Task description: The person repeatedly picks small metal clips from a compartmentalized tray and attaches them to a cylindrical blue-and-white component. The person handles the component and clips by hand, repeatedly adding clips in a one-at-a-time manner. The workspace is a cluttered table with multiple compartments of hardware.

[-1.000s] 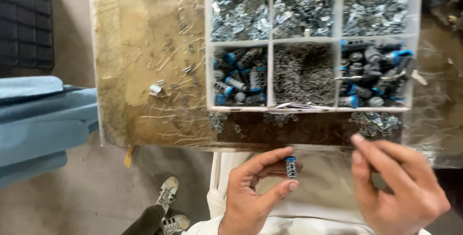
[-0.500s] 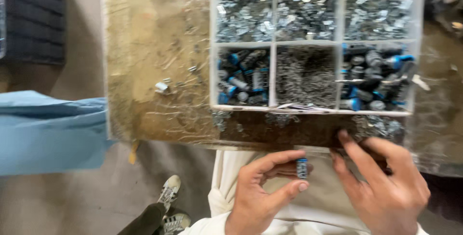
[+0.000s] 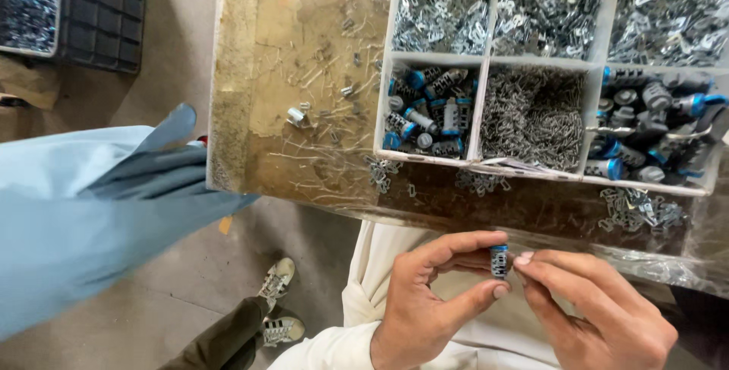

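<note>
The small grey ribbed cylinder with a blue cap (image 3: 499, 260) is pinched upright in the left hand (image 3: 425, 309); since a second ago the right hand (image 3: 600, 313) has been brought against it, fingertips narrowed and touching. Above both hands, the white compartmented tray (image 3: 480, 112) of metal clips and cylinders is set on the table (image 3: 288, 112); to the left, a blue sleeve (image 3: 83, 210) is seen.

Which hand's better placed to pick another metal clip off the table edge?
Probably right: left hand pinches the small blue-capped cylinder, while the right only touches it with fingertips and sits nearer the loose clips.
</note>
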